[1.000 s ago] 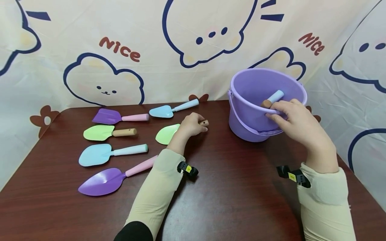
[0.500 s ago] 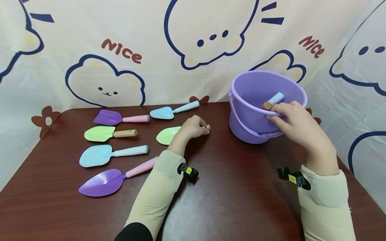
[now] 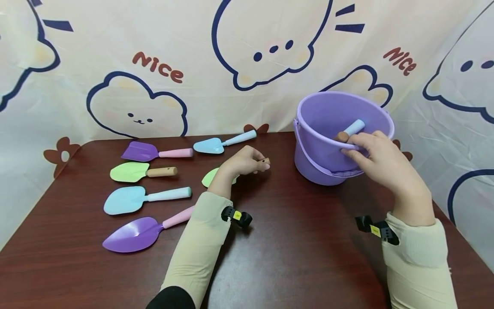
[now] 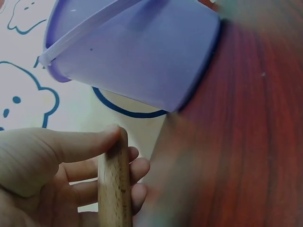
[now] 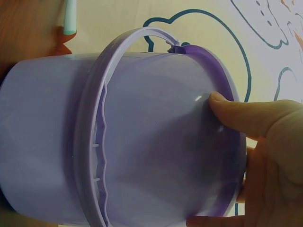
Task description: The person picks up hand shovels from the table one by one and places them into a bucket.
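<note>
My left hand (image 3: 244,163) pinches the wooden handle (image 4: 114,189) of a small green trowel, thumb on one side and curled fingers on the other. Its green blade (image 3: 210,177) shows partly behind the wrist; the rest is hidden by the hand. With thumb outside and fingers over the rim, my right hand (image 3: 387,171) grips the near right edge of a purple bucket (image 3: 320,161). Inside the bucket, a light blue handle (image 3: 355,127) and a wooden handle end (image 3: 341,137) stick up. The bucket stands upright, its bail hanging down the front.
Left of my left arm lie a purple square shovel (image 3: 140,151), a green trowel (image 3: 129,172), a blue trowel (image 3: 124,200) and a large purple trowel (image 3: 133,234). A small blue trowel (image 3: 209,146) lies behind my left hand. A printed cloth (image 3: 216,107) backs the brown table (image 3: 293,253).
The green trowel in my left hand has tilted, and less of its blade shows beside the wrist. My left wrist has shifted slightly left. The right hand keeps its grip on the bucket rim.
</note>
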Tool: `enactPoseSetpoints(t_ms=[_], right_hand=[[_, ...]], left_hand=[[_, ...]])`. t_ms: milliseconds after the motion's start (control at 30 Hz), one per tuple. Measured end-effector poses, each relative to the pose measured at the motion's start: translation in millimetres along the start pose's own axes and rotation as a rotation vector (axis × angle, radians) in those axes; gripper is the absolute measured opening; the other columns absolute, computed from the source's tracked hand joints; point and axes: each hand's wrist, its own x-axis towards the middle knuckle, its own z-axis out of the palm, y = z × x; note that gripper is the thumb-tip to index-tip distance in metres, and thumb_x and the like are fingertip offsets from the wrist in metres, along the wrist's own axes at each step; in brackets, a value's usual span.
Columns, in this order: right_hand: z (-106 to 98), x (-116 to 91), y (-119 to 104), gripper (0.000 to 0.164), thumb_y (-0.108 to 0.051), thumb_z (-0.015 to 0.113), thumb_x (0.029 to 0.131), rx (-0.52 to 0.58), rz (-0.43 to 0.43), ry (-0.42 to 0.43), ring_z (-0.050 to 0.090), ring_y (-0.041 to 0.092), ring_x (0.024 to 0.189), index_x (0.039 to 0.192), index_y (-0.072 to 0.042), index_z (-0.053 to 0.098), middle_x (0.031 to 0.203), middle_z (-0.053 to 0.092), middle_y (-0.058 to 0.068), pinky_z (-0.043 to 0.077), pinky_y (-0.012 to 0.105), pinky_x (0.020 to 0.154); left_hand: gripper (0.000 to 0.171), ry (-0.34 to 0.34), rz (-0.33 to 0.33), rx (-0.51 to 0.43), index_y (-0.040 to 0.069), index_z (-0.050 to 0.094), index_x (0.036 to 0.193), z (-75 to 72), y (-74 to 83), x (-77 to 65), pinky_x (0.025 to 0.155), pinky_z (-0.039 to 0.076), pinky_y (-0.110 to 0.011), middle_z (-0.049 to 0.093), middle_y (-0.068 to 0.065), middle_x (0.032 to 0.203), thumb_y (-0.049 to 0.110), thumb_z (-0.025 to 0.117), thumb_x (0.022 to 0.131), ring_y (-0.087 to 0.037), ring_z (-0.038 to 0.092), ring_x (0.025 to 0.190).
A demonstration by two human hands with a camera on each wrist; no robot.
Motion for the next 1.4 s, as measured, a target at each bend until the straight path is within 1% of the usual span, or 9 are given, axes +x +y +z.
enactPoseSetpoints(t_ms=[233, 500, 567, 733, 833, 1000, 1133, 1233, 1400], right_hand=[[0.1, -0.5, -0.6, 0.008, -0.012, 0.068, 0.093, 0.009, 0.012, -0.003, 0.041, 0.025, 0.084, 0.086, -0.010, 0.065, 0.072, 0.053, 0.008, 0.033, 0.038, 0.069], [0.9, -0.2, 0.3, 0.009, -0.012, 0.068, 0.093, 0.003, -0.006, 0.003, 0.041, 0.024, 0.082, 0.085, -0.010, 0.065, 0.071, 0.053, 0.007, 0.032, 0.038, 0.068], [0.8, -0.3, -0.2, 0.009, -0.012, 0.068, 0.093, 0.005, -0.001, 0.003, 0.041, 0.024, 0.082, 0.085, -0.009, 0.065, 0.071, 0.053, 0.007, 0.033, 0.038, 0.068], [1.0, -0.3, 0.0, 0.010, -0.012, 0.068, 0.093, 0.000, 0.002, 0.003, 0.041, 0.024, 0.082, 0.084, -0.009, 0.064, 0.070, 0.052, 0.007, 0.032, 0.038, 0.068], [1.1, -0.1, 0.9, 0.011, -0.012, 0.068, 0.093, -0.002, -0.006, 0.004, 0.041, 0.024, 0.082, 0.084, -0.010, 0.063, 0.070, 0.051, 0.006, 0.032, 0.037, 0.068], [1.3, -0.2, 2.6, 0.009, -0.013, 0.068, 0.093, -0.009, -0.015, 0.005, 0.041, 0.024, 0.082, 0.085, -0.011, 0.064, 0.070, 0.051, 0.005, 0.032, 0.037, 0.067], [1.3, -0.1, 2.8, 0.008, -0.012, 0.068, 0.093, -0.012, -0.009, 0.004, 0.041, 0.024, 0.082, 0.086, -0.011, 0.065, 0.070, 0.051, 0.005, 0.032, 0.037, 0.067], [1.6, -0.1, 3.7, 0.008, -0.012, 0.068, 0.093, -0.019, -0.021, 0.006, 0.041, 0.024, 0.081, 0.086, -0.011, 0.064, 0.069, 0.051, 0.004, 0.032, 0.037, 0.066], [2.4, -0.1, 4.7, 0.010, -0.012, 0.068, 0.093, -0.030, -0.034, 0.009, 0.040, 0.023, 0.081, 0.084, -0.011, 0.063, 0.068, 0.050, 0.003, 0.031, 0.036, 0.066]], left_hand=[[0.022, -0.058, -0.004, -0.065, 0.005, 0.073, 0.104, -7.8, 5.3, -8.0, 0.066, 0.047, -0.028, 0.067, -0.004, 0.088, 0.024, 0.068, 0.095, -0.022, 0.063, 0.083], [0.031, -0.100, 0.056, -0.089, -0.001, 0.068, 0.115, -15.9, 5.2, -12.3, 0.067, 0.051, -0.028, 0.072, -0.016, 0.099, 0.026, 0.062, 0.099, -0.024, 0.067, 0.085], [0.032, -0.106, 0.067, -0.102, -0.002, 0.067, 0.115, -17.5, 4.5, -12.7, 0.065, 0.051, -0.027, 0.072, -0.016, 0.097, 0.026, 0.061, 0.100, -0.025, 0.067, 0.085], [0.030, -0.120, 0.095, -0.171, -0.003, 0.068, 0.107, -19.5, 6.3, -16.0, 0.056, 0.043, -0.027, 0.066, -0.011, 0.075, 0.025, 0.060, 0.100, -0.032, 0.062, 0.079], [0.028, -0.134, 0.103, -0.223, -0.001, 0.069, 0.105, -20.4, 7.9, -18.1, 0.055, 0.040, -0.027, 0.065, -0.009, 0.075, 0.025, 0.059, 0.101, -0.029, 0.061, 0.077], [0.029, -0.140, 0.094, -0.313, 0.005, 0.067, 0.119, -23.8, 10.5, -21.8, 0.063, 0.048, -0.027, 0.068, -0.006, 0.093, 0.026, 0.057, 0.102, -0.022, 0.065, 0.086], [0.031, -0.133, 0.108, -0.385, 0.004, 0.065, 0.123, -26.0, 13.4, -24.9, 0.079, 0.056, -0.039, 0.068, -0.006, 0.097, 0.026, 0.055, 0.103, -0.022, 0.065, 0.089], [0.030, -0.117, 0.114, -0.422, 0.005, 0.065, 0.122, -27.0, 15.5, -26.5, 0.088, 0.055, -0.046, 0.069, -0.008, 0.097, 0.025, 0.055, 0.103, -0.022, 0.066, 0.089], [0.029, -0.091, 0.123, -0.446, 0.005, 0.064, 0.122, -28.2, 17.5, -28.8, 0.085, 0.055, -0.040, 0.069, -0.010, 0.099, 0.025, 0.055, 0.103, -0.022, 0.066, 0.091]])
